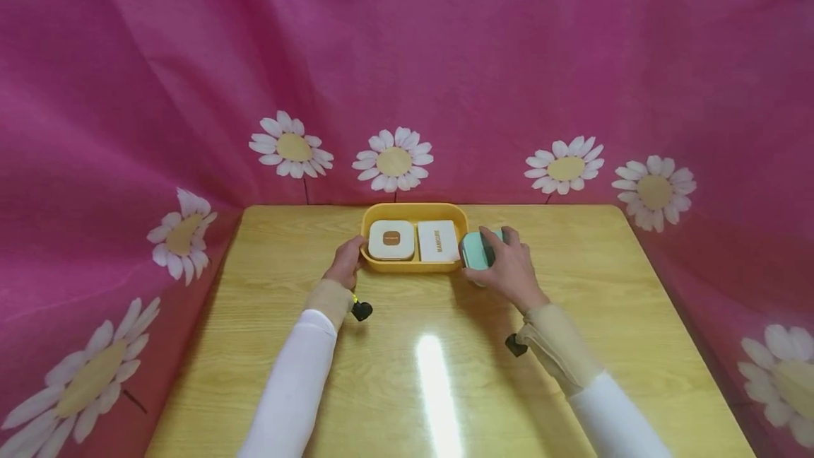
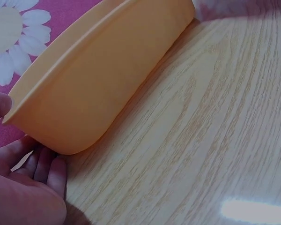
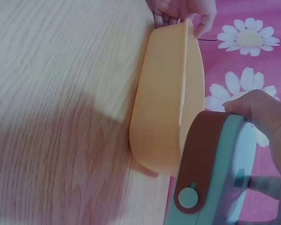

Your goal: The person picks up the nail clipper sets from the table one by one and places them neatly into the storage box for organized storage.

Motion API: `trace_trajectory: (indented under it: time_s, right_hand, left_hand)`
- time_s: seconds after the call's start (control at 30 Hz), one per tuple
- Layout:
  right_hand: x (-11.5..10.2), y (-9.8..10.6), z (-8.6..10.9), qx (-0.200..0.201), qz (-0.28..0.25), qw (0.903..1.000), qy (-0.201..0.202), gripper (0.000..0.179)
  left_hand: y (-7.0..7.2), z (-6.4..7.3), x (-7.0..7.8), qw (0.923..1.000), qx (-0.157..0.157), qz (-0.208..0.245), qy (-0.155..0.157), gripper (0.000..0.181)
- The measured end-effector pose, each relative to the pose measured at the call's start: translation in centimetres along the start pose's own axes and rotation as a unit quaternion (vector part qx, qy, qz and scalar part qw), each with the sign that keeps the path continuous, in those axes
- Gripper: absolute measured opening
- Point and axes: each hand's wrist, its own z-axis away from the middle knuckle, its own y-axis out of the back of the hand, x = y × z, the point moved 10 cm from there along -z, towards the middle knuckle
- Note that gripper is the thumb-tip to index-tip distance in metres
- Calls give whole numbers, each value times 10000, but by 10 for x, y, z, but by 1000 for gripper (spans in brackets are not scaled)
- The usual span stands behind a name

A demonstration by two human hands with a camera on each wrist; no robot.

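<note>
A yellow-orange plastic tray [image 1: 413,267] with rounded ends stands near the table's far edge. My left hand [image 1: 345,264] holds its left end, the thumb at the rim and the other fingers curled below it against the outer wall. Inside the tray, a white rounded-square case [image 1: 381,250] with a brown label sits on the left and a flat white box [image 1: 431,239] with gold lettering on the right. My right hand [image 1: 514,268] grips a mint-green case [image 3: 234,150] by its edges, tilted, beside the tray's right end. A brown strap [image 3: 203,152] with a round button crosses the case's side.
The wooden table [image 1: 394,373] carries a bright light reflection towards its near side. Behind it and along both sides hangs a pink curtain [image 1: 483,76] printed with white daisies.
</note>
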Motion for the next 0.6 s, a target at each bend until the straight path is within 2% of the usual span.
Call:
trace_trajectory:
  time_s: [0.2,0.6]
  right_hand:
    - [-8,-9,-13,2,-66,10000,45,94]
    - [-24,-19,-26,17,-130,9999,42,97]
  left_hand:
    - [5,-2,5,10000,-27,69,-3,11]
    - [-1,-1,1,9999,-146,-13,77,14]
